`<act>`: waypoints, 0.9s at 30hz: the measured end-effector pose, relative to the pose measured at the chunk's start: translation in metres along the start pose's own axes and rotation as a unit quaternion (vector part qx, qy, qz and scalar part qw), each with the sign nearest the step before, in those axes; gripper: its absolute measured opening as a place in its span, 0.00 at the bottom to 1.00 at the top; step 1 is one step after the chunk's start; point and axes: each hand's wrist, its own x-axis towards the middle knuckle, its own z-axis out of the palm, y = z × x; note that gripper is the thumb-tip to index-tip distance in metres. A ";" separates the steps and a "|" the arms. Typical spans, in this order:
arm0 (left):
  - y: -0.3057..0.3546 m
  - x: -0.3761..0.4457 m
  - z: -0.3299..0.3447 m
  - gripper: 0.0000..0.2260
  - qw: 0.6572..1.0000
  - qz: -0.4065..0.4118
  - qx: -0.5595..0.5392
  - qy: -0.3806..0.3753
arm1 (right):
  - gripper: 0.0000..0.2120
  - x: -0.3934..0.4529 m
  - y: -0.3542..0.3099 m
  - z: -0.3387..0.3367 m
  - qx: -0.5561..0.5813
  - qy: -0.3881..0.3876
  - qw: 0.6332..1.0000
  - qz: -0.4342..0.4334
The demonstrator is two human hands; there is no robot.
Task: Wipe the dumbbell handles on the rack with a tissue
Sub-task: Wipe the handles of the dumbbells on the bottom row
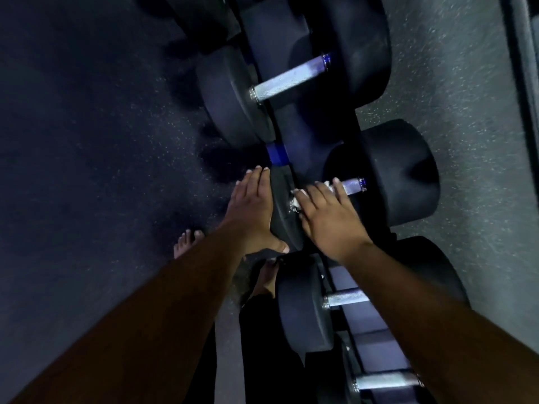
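Right hand (329, 220) presses a white tissue (296, 198) around the middle dumbbell's handle (351, 185), fingers curled over it. Left hand (250, 208) lies flat, fingers straight, on that dumbbell's near head (284, 211), just left of the handle. Knurled steel looks likely to snag thin tissue; dumbbell probably heavy enough to stay put, so grip the tissue, not the weight.

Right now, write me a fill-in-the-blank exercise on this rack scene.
1. The right hand presses a ____ onto a dumbbell handle.
2. The left hand rests flat on that dumbbell's black ____.
3. The floor shows the person's bare ____.
4. The handles are made of ____.

Missing words: tissue; weight head; toes; metal
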 end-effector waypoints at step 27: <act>-0.002 -0.002 0.000 0.72 1.000 0.007 -0.021 0.017 | 0.26 -0.004 0.010 0.007 0.024 0.089 0.985 0.144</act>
